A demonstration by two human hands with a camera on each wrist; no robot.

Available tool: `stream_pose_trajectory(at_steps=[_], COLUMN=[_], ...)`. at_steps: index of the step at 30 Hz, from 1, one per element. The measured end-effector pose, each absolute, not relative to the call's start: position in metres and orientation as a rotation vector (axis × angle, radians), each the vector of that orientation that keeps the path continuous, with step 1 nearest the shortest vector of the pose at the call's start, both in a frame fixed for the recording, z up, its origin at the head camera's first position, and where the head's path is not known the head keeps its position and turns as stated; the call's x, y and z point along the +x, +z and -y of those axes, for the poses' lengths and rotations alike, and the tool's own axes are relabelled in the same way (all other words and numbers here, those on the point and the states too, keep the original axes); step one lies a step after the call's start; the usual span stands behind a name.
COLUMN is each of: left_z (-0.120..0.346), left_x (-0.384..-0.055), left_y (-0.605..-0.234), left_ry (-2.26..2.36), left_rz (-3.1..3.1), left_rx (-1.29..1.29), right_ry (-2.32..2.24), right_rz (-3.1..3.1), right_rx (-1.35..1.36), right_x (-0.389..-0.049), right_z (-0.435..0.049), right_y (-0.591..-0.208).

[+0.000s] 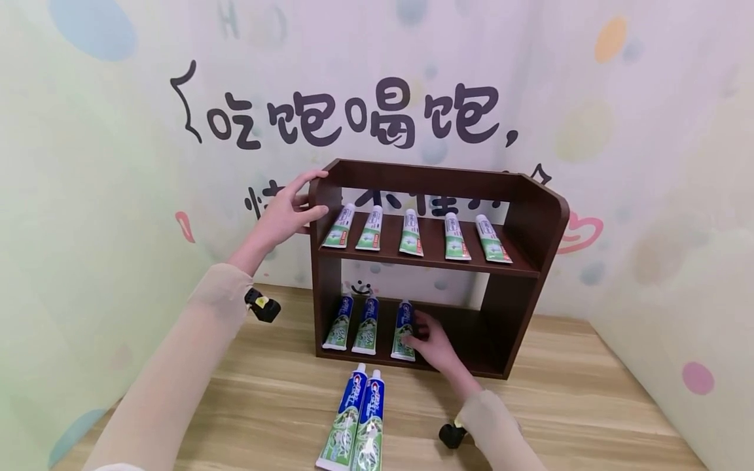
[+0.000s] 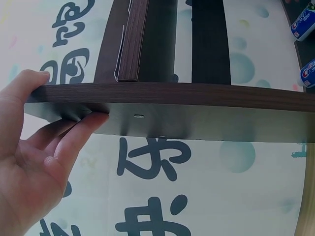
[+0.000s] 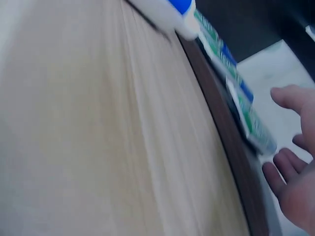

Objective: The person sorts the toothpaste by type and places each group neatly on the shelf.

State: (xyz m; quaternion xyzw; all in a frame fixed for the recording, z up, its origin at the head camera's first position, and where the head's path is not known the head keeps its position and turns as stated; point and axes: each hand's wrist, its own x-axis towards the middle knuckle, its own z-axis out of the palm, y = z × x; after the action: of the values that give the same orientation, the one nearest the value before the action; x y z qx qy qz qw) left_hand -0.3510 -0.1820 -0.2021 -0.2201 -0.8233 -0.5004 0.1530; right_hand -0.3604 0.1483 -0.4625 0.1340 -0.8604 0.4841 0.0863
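A dark brown two-tier shelf [image 1: 424,265] stands on the table. My left hand [image 1: 288,212] holds its upper left side panel [image 2: 197,96], with one digit over the edge and others against the outer face. On the lower tier lie three blue-and-green toothpaste tubes, a left one [image 1: 338,324], a middle one [image 1: 366,327] and a right one [image 1: 404,330]. My right hand [image 1: 432,340] is beside the right tube; in the right wrist view its fingers [image 3: 273,179] are spread loosely around the tube's end. Two more such tubes, one left [image 1: 344,418] and one right [image 1: 370,425], lie in front of the shelf.
Several white-and-green toothpaste tubes [image 1: 410,232] lie in a row on the upper tier. Behind the shelf is a printed wall [image 1: 377,39], with side walls at left and right. The wood-grain table [image 1: 265,392] spreads in front.
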Motion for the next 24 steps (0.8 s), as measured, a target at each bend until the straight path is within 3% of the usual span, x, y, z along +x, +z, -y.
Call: stream_pose_trajectory(at_steps=[9, 24], left_z=[0.182, 0.181], left_x=[-0.353, -0.353], left_y=[-0.202, -0.202], left_ry=[-1.450, -1.440], left_rz=[2.357, 2.347], left_rx=[-0.632, -0.621], right_ry=[1.410, 1.266], right_rz=[2.565, 2.768], right_rx=[0.357, 0.560], right_x=[-0.321, -0.267], right_z=[-0.134, -0.122], right_y=[-0.440, -0.439])
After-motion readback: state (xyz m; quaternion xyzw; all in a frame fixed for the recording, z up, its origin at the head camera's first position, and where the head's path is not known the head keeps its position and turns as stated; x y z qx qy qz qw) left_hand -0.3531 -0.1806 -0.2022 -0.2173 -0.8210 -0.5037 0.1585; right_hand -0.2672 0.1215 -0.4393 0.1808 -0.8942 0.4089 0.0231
